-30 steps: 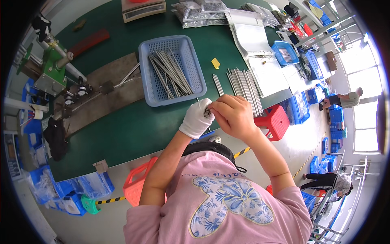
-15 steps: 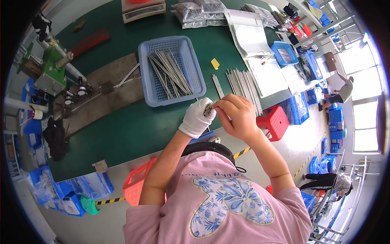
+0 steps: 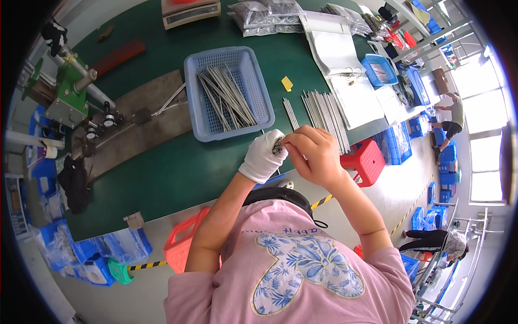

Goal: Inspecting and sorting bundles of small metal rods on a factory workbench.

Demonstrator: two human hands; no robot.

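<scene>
My left hand (image 3: 263,157), in a white glove, is closed around a bundle of thin metal rods (image 3: 278,146). The rods' round ends face toward my right hand, and some rod length shows below and behind the glove. Bare and with its fingers pinched together, my right hand (image 3: 314,155) touches the bundle's end; whatever lies between the fingertips is hidden. Just beyond my hands, a blue plastic basket (image 3: 192,110) holds many loose metal rods (image 3: 226,97). Right of it, a small group of rods (image 3: 291,114) and a wider row of rods (image 3: 326,116) lie on the table.
On the green table (image 3: 145,167) are a measuring fixture (image 3: 135,116) with dials, a scale (image 3: 191,13), bagged parts (image 3: 264,19), an open binder (image 3: 350,97) and a small blue basket (image 3: 379,70). Red stools (image 3: 367,162) stand by the table edge. Other people are farther right.
My hands stay nearly in place at the rod bundle. In the background at right, a person has straightened and shifted.
</scene>
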